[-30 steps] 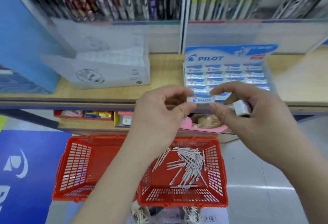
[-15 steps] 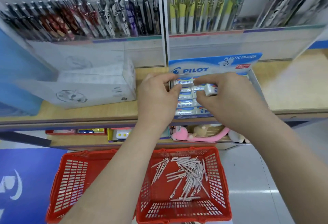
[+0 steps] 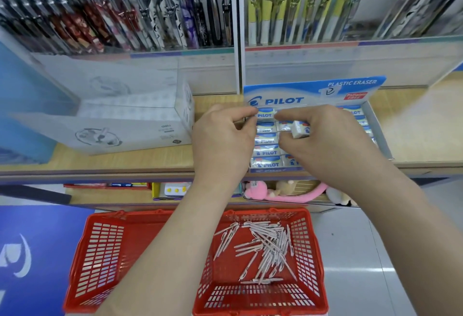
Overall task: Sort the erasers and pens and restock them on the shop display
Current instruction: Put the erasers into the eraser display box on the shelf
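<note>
**Two hands over the eraser box, one eraser left to seat**

One loose eraser (image 3: 298, 129) sat pinched in the right hand (image 3: 325, 140), just right of frame centre, directly above the box (image 3: 375, 120) of packed erasers. Its long axis seemed to run left to right, like the rows beneath it, though the fingers hid much of it. The left hand (image 3: 223, 140) was closed in a pinch at the box's upper-left corner; whether it gripped an eraser or only steadied one, I could not tell. The right hand was nearer the free slot, which likely lay below and slightly beyond the eraser. Pens (image 3: 260, 248) lay heaped in the red basket (image 3: 313, 265) at lower centre, unsorted.

Against half a second before, both hands kept the same pose over the box; against a second before, they had travelled from the shelf edge up over the rows.
</note>
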The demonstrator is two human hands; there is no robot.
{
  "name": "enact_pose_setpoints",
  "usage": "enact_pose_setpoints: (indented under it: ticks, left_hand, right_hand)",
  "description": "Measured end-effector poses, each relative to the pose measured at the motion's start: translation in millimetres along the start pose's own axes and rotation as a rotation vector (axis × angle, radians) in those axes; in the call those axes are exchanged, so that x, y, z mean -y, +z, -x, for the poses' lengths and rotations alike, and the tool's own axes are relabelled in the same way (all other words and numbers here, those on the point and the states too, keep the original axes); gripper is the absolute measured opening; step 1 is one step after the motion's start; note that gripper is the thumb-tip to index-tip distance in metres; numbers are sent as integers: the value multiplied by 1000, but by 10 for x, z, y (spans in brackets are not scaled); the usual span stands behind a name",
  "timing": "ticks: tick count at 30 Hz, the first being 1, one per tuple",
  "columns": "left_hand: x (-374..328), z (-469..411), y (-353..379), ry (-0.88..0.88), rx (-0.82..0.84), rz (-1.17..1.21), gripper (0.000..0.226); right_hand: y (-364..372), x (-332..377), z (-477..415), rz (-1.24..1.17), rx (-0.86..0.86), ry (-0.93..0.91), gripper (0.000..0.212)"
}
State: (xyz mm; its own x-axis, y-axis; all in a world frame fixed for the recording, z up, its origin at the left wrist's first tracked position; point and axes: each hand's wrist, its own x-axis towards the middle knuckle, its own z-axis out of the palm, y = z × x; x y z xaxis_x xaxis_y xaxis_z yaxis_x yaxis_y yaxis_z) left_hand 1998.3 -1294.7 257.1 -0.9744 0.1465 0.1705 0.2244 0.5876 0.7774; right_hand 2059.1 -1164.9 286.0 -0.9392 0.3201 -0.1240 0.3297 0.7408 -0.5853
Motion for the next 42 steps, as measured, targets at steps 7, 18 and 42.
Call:
enact_pose_setpoints:
  ticks: [7, 18, 42]
  left_hand:
    - [-21, -4, -12, -17, 20, -23, 17]
    - [-422, 438, -386, 18, 308, 457, 23]
    - [-312, 394, -383, -243, 383, 867, 41]
  right_hand:
    - [-6, 45, 27, -33, -91, -4, 19]
    - [-50, 206, 251, -81, -123, -206, 27]
    - [-187, 60, 353, -962, 257, 129, 37]
